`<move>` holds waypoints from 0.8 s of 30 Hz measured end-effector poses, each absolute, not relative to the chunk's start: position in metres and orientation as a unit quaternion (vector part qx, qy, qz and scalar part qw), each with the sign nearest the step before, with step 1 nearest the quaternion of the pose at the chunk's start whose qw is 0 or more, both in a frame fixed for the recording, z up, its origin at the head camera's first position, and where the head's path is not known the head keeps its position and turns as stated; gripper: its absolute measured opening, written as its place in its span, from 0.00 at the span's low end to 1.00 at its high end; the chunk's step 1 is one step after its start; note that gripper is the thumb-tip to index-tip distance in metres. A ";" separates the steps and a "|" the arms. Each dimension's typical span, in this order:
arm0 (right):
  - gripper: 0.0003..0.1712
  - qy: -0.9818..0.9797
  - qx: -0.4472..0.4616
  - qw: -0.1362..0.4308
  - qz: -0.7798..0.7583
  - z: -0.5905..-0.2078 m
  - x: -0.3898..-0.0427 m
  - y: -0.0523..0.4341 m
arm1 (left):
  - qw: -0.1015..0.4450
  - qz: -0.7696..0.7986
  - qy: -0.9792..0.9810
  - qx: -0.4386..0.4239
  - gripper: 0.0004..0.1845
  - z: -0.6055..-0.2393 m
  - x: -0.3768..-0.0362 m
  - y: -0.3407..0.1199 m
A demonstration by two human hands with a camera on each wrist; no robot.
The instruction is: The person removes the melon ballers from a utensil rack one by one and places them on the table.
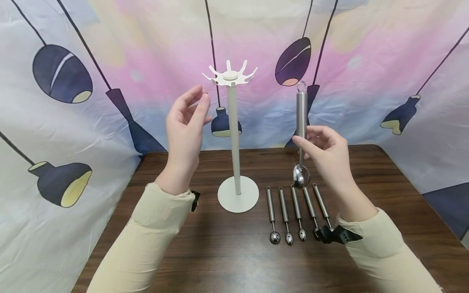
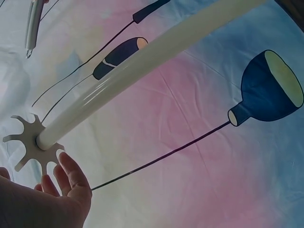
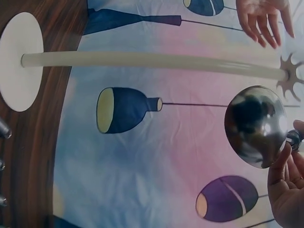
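Note:
My right hand (image 1: 326, 152) pinches a steel scoop (image 1: 301, 112) between thumb and fingers near the lower end of its handle. The scoop hangs upright, hanging loop on top and rounded bowl (image 3: 255, 126) below. To its left stands a white rack (image 1: 234, 134) with a round base, a tall post and a ring of hooks at the top. Beside that post, just below the hooks (image 2: 31, 142), my left hand (image 1: 187, 122) is raised with loosely bent fingers and holds nothing. It appears apart from the rack in the head view.
Several smaller steel scoops (image 1: 283, 205) lie in a row on the dark wooden table (image 1: 205, 252), right of the rack's base; my right wrist strap (image 1: 338, 235) partly covers the rightmost ones. A cloth backdrop (image 1: 154, 53) printed with lamps hangs behind the table.

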State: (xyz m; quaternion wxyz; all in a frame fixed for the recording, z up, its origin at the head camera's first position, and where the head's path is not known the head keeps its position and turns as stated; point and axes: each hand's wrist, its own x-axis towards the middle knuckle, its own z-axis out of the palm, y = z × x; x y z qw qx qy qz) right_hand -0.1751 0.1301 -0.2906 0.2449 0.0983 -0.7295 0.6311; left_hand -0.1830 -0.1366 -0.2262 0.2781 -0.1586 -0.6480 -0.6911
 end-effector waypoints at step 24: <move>0.10 -0.735 -0.046 0.240 0.632 -0.351 -0.153 0.169 | 0.265 -0.711 -0.641 -0.115 0.16 -0.288 -0.150 -0.154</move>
